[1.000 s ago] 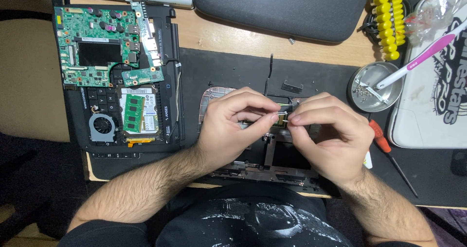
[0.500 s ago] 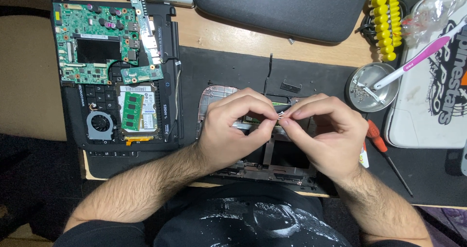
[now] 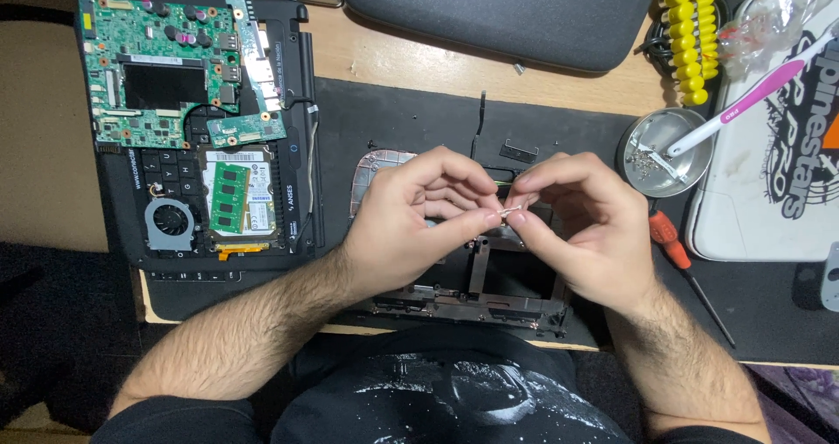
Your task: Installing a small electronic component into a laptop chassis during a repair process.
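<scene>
while both hands pinch a small metal part [image 3: 509, 209], white-labelled drive [image 3: 238, 201] lies left.

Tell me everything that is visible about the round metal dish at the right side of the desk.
The round metal dish is shallow, silver-grey and looks like steel or aluminium. It stands flat on the black mat, right of the right hand and not touched by either hand. Inside lie several tiny screws. The white head of a pink and white toothbrush rests in it, its handle slanting up to the right over the rim. An orange-handled screwdriver lies just below it.
</scene>
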